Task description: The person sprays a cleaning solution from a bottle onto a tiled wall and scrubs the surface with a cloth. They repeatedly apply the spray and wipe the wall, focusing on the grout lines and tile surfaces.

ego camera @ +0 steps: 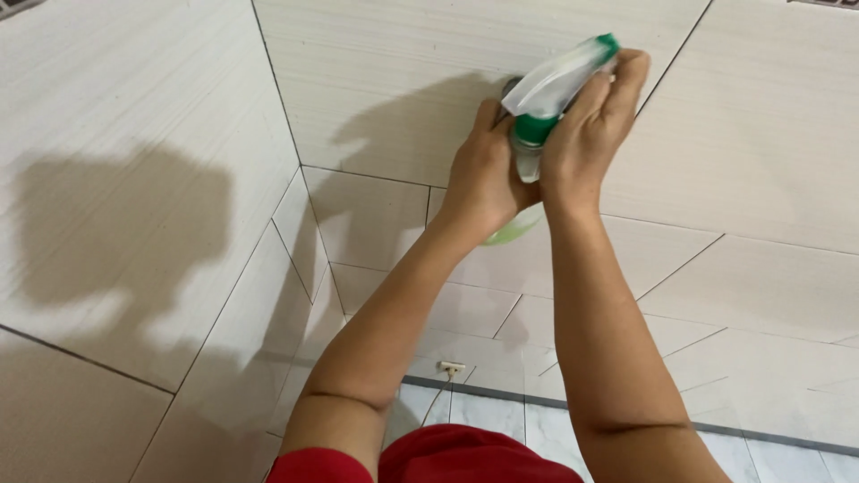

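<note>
Both hands are raised and wrapped around a spray bottle (537, 134) between them: left hand (483, 174) grips its body, right hand (595, 125) closes on the white-and-green trigger head. Beyond them, the beige tiled wall (385, 98) shows no visible spray or wetness.

Two walls of large, pale cream rectangular tiles (134, 134) with faint horizontal streaks met in an inside corner (309, 206). Thin dark grout lines (367, 176) ran between the tiles. Soft grey shadows (116, 224) lay across both walls under bright, even light. Low down, a small white wall socket (451, 367) sat just above a dark grey strip (626, 413), below which lay glossy whitish marbled floor tiles (488, 416).
</note>
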